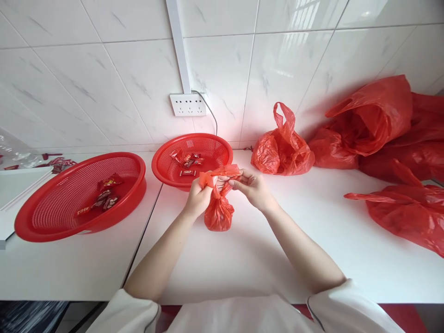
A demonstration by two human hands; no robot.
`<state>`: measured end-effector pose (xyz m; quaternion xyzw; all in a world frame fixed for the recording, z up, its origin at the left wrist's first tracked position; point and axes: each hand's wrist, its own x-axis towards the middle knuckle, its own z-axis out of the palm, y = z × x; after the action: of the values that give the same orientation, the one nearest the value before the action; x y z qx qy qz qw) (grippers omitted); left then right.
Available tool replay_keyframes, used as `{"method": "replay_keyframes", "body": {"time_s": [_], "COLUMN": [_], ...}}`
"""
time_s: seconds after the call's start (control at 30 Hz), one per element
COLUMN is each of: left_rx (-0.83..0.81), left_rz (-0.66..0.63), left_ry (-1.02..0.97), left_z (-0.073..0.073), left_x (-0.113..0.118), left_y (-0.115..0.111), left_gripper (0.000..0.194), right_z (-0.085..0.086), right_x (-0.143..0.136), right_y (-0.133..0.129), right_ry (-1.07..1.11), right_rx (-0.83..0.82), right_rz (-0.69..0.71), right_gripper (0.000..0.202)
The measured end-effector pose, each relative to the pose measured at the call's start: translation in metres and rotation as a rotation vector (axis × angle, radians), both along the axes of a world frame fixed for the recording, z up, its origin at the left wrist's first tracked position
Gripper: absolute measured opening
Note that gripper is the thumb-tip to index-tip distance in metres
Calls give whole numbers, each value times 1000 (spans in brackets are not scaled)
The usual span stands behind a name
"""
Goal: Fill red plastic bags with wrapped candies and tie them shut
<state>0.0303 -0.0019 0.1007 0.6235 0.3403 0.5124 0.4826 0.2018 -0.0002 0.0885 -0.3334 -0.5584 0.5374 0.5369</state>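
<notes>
A small red plastic bag [219, 215] with a bulging bottom hangs between my hands, its neck twisted narrow. My left hand [200, 196] is closed on one handle of the bag, on the left side. On the right, my right hand [252, 187] pinches the other handle between thumb and fingers. The contents of the bag cannot be made out. Just behind my hands is a round red basket [159, 159] holding several wrapped pieces. A larger red basket [38, 233] at the left also holds several wrapped pieces.
A red bag with upright handles [282, 150] stands by the wall, right of the middle. More large red bags [378, 115] are piled at the right, and another red bag [409, 212] lies nearer. A socket panel [188, 105] with a cable is on the tiled wall.
</notes>
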Motion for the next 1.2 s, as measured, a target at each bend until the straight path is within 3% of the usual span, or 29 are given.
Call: {"method": "replay_keyframes", "body": {"time_s": [0.1, 0.2, 0.3, 0.43, 0.57, 0.73, 0.87, 0.93, 1.03, 1.1, 1.2], "left_rx": [219, 341, 344, 236, 29, -197, -224, -213, -159, -128, -116], "left_rz": [190, 390, 416, 405, 314, 81, 111, 153, 205, 194, 111], "left_ry": [213, 518, 740, 723, 613, 606, 732, 768, 778, 788, 881], "left_z": [-1, 3, 10, 17, 19, 23, 23, 23, 26, 30, 38], "left_x": [-6, -16, -31, -48, -54, -57, -58, -56, -55, -55, -57], "left_y": [2, 6, 12, 19, 20, 14, 13, 13, 12, 10, 5], "left_gripper": [29, 29, 30, 38, 36, 32, 35, 36, 38, 39, 39], "right_z": [-3, 0, 8, 19, 24, 25, 14, 2, -16, -24, -26], "right_x": [3, 7, 16, 34, 49, 61, 49, 35, 15, 11, 32], "right_y": [5, 7, 8, 10, 10, 2, -3, -3, -6, -8, -13], "right_ry": [138, 349, 436, 411, 166, -521, -1015, -1175, -1240, -1196, -1172], "right_rx": [-53, -101, -102, 6, 59, -18, 142, 224, 252, 306, 396], "right_rz": [-62, 2, -22, -249, -336, -127, -214, -175, 66, 179, 211], "right_gripper": [18, 12, 16, 21, 15, 27, 38, 52, 68, 61, 41]}}
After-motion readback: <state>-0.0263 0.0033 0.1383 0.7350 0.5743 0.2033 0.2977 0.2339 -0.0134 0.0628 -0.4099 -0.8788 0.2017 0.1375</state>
